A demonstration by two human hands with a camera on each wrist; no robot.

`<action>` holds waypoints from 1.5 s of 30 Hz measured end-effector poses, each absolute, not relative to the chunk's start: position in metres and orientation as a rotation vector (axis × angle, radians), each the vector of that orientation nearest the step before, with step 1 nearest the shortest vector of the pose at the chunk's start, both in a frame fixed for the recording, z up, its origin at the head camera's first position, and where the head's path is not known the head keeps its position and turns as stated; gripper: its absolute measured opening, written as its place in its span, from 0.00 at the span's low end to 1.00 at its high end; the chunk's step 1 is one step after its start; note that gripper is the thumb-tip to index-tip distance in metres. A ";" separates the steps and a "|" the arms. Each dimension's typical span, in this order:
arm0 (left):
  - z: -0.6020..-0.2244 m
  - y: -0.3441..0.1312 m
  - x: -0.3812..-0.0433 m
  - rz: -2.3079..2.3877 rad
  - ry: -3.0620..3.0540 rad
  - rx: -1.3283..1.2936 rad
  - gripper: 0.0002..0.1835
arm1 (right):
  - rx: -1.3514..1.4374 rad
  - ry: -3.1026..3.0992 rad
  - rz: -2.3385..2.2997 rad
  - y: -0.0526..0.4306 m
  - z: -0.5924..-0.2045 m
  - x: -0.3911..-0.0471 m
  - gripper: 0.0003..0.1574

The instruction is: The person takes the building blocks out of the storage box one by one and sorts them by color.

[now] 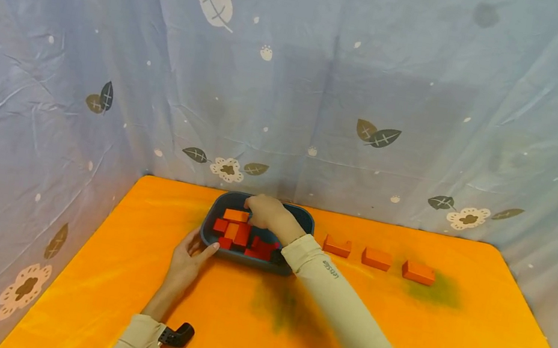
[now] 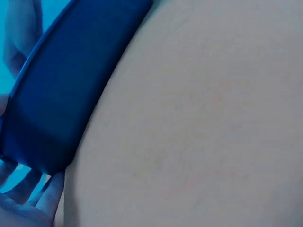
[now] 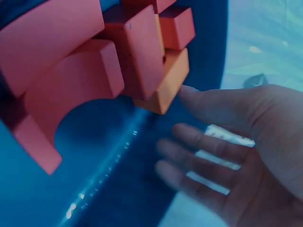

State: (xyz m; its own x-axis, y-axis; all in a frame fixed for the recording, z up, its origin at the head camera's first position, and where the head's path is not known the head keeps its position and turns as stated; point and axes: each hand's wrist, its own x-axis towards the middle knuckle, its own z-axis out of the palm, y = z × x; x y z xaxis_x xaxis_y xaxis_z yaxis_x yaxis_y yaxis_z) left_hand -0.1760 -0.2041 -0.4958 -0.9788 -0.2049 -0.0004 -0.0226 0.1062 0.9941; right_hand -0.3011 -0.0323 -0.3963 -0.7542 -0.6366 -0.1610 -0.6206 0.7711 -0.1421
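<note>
A dark blue plastic bin (image 1: 307, 220) stands near the back of the orange-covered table, with several red and orange toy blocks (image 1: 242, 234) inside. My left hand (image 1: 184, 262) holds its front left corner, thumb by the rim and fingers along the side; the left wrist view shows those fingers (image 2: 51, 196) against the bin's lower corner. My right hand (image 1: 270, 212) reaches into the bin from above. In the right wrist view its fingers are spread, and the thumb (image 3: 196, 101) meets the end of an orange block (image 3: 173, 82). A red arch block (image 3: 78, 75) lies nearby.
Right of the bin, an orange block with a notched top (image 1: 337, 247) and two plain orange blocks (image 1: 377, 259) (image 1: 419, 273) form a spaced row. A patterned curtain (image 1: 379, 92) hangs behind the table and along both sides.
</note>
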 end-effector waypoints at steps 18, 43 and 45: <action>-0.505 -0.205 -0.177 -1.983 -2.207 0.186 0.39 | -1.011 2.771 -0.074 -0.040 -0.427 -0.328 0.23; -0.506 -0.204 -0.178 -1.977 -2.180 0.214 0.37 | -1.165 2.745 -0.510 -0.028 -0.426 -0.339 0.20; -0.505 -0.204 -0.177 -1.980 -2.176 0.207 0.37 | -1.184 2.742 -0.569 -0.026 -0.420 -0.338 0.18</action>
State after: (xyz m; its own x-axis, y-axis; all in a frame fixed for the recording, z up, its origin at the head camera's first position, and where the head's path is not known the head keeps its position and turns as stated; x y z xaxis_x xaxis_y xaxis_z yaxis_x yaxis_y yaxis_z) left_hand -0.1773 -0.2045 -0.5048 -0.9717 -0.2312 0.0476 0.0257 0.0968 0.9950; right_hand -0.3379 -0.0264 -0.4197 -0.6924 -0.7195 0.0540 -0.6815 0.6276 -0.3764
